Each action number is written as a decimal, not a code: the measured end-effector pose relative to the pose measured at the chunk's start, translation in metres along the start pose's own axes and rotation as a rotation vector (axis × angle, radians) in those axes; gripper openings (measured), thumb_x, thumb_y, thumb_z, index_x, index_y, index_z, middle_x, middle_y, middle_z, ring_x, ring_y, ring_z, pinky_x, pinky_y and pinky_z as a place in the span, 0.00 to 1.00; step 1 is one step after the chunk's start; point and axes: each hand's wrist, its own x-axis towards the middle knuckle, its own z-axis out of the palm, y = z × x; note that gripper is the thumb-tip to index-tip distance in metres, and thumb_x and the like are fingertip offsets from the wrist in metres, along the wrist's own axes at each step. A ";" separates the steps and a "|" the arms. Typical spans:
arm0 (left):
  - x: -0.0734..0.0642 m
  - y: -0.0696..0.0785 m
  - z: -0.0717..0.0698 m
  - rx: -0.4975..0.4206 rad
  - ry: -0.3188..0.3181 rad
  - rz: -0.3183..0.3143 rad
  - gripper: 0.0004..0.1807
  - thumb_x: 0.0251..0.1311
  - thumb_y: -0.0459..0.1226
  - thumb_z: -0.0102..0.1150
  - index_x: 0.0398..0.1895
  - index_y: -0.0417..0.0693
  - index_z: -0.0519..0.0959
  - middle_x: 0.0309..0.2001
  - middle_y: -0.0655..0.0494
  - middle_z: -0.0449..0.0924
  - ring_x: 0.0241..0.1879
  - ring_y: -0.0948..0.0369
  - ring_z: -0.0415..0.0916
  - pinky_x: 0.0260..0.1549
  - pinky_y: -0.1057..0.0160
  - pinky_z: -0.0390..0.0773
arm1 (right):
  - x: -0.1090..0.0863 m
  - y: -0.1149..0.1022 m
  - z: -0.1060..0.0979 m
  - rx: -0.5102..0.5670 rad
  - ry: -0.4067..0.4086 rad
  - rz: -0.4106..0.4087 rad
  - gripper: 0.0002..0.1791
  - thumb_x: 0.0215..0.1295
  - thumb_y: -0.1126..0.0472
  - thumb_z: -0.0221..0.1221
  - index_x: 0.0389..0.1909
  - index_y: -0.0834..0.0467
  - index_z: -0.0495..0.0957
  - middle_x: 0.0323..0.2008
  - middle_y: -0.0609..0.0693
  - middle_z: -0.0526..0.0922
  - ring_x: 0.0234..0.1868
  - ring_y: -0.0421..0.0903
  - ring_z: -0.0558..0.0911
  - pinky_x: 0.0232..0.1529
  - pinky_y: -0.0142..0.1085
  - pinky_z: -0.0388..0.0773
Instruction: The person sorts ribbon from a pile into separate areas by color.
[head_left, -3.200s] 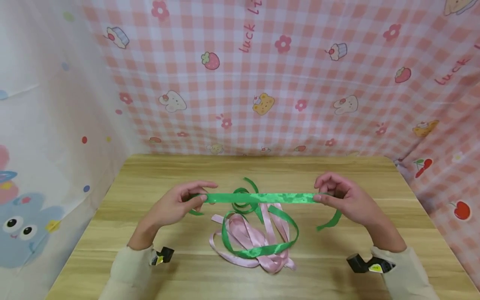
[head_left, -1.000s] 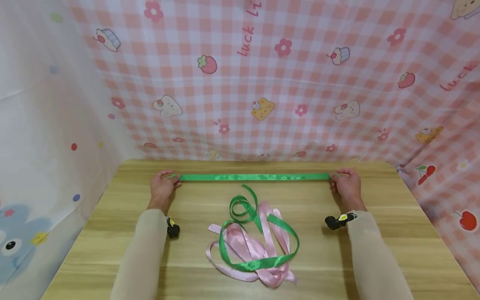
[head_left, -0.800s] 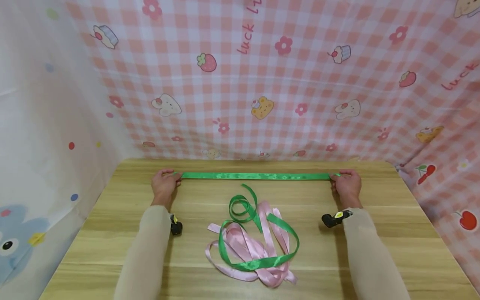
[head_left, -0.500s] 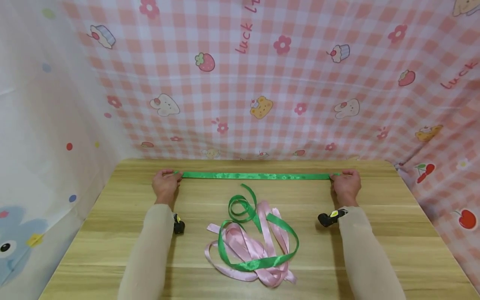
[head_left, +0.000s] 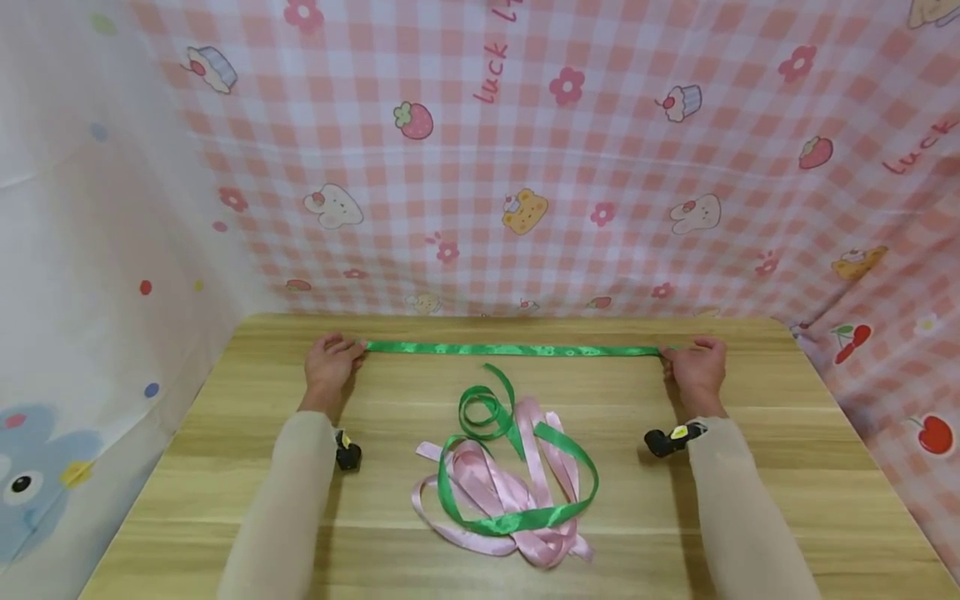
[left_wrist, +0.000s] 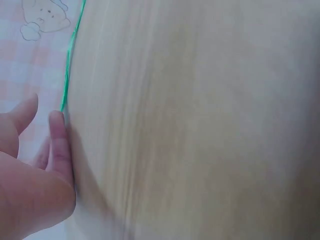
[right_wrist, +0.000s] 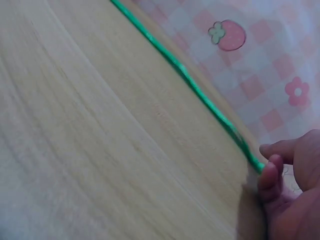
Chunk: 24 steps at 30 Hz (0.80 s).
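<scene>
A satiny green ribbon (head_left: pixel 510 350) runs nearly straight from side to side along the far part of the wooden table. My left hand (head_left: pixel 328 367) pinches its left end; in the left wrist view the ribbon (left_wrist: pixel 68 65) reaches a fingertip and appears edge-on. At the other end, my right hand (head_left: pixel 699 367) holds the ribbon (right_wrist: pixel 190 82) at its fingertips. Some of the ends inside both hands is hidden. Nearer the person lies a loose heap of pink ribbon (head_left: pixel 487 475), with another green ribbon (head_left: pixel 517 523) looped over it and curled into a coil behind it.
The wood-grain table (head_left: pixel 225 467) ends at a pink checked cloth (head_left: pixel 465 192) hanging behind it. White patterned cloth (head_left: pixel 112 233) hangs on the left. A small black camera (head_left: pixel 347 454) sits at the left wrist, and another black camera (head_left: pixel 667 440) at the right.
Both hands have moved apart and toward the far edge, stretching the green ribbon. Over the last half second the ribbon looks narrower, while the hands barely shift. The heap stays put.
</scene>
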 end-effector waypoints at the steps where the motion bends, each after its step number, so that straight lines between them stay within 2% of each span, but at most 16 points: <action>1: -0.002 0.000 -0.001 0.028 -0.011 0.018 0.37 0.63 0.30 0.63 0.74 0.39 0.57 0.64 0.38 0.72 0.30 0.70 0.80 0.32 0.74 0.80 | -0.002 -0.001 -0.002 -0.020 -0.017 -0.009 0.30 0.56 0.67 0.68 0.54 0.56 0.61 0.21 0.38 0.73 0.13 0.33 0.72 0.18 0.26 0.72; 2: -0.005 0.001 -0.002 0.048 -0.018 0.036 0.37 0.63 0.29 0.62 0.74 0.39 0.57 0.64 0.37 0.71 0.31 0.70 0.80 0.32 0.74 0.80 | -0.005 -0.001 -0.004 -0.058 -0.034 -0.027 0.30 0.57 0.66 0.68 0.55 0.57 0.61 0.23 0.38 0.72 0.16 0.33 0.71 0.21 0.26 0.72; 4: -0.012 0.003 -0.003 0.145 -0.037 0.091 0.36 0.64 0.30 0.62 0.73 0.40 0.59 0.64 0.37 0.71 0.36 0.68 0.77 0.33 0.75 0.79 | -0.012 -0.004 -0.005 -0.153 -0.094 -0.101 0.26 0.59 0.65 0.66 0.55 0.61 0.65 0.26 0.40 0.73 0.22 0.32 0.71 0.25 0.25 0.71; 6: -0.021 0.005 -0.002 0.239 -0.087 0.154 0.34 0.64 0.30 0.61 0.72 0.39 0.61 0.63 0.37 0.71 0.42 0.62 0.76 0.34 0.75 0.79 | -0.023 -0.007 -0.004 -0.234 -0.200 -0.195 0.20 0.62 0.65 0.64 0.52 0.65 0.69 0.30 0.45 0.74 0.25 0.34 0.71 0.25 0.26 0.72; 10: -0.043 0.012 0.008 0.333 -0.256 0.267 0.29 0.65 0.29 0.60 0.68 0.37 0.64 0.61 0.35 0.74 0.52 0.52 0.76 0.39 0.74 0.78 | -0.051 -0.017 0.008 -0.337 -0.447 -0.433 0.09 0.65 0.66 0.62 0.40 0.67 0.75 0.32 0.54 0.78 0.27 0.39 0.74 0.25 0.29 0.74; 14: -0.069 0.014 0.028 0.366 -0.430 0.323 0.24 0.65 0.30 0.61 0.63 0.39 0.69 0.56 0.36 0.79 0.52 0.50 0.79 0.45 0.69 0.79 | -0.080 -0.025 0.028 -0.389 -0.616 -0.597 0.05 0.64 0.66 0.64 0.35 0.62 0.77 0.32 0.53 0.81 0.33 0.43 0.77 0.32 0.32 0.75; 19: -0.099 0.008 0.051 0.385 -0.652 0.357 0.20 0.64 0.28 0.62 0.58 0.43 0.73 0.51 0.37 0.82 0.50 0.50 0.81 0.49 0.62 0.80 | -0.117 -0.027 0.050 -0.365 -0.824 -0.683 0.04 0.63 0.68 0.63 0.32 0.58 0.79 0.33 0.49 0.83 0.39 0.47 0.79 0.44 0.39 0.76; 24: -0.121 -0.004 0.065 0.434 -0.830 0.451 0.18 0.63 0.27 0.61 0.56 0.38 0.74 0.46 0.37 0.83 0.46 0.50 0.83 0.43 0.62 0.81 | -0.145 -0.023 0.066 -0.349 -0.998 -0.755 0.05 0.63 0.69 0.63 0.35 0.56 0.79 0.38 0.48 0.83 0.43 0.51 0.78 0.46 0.44 0.75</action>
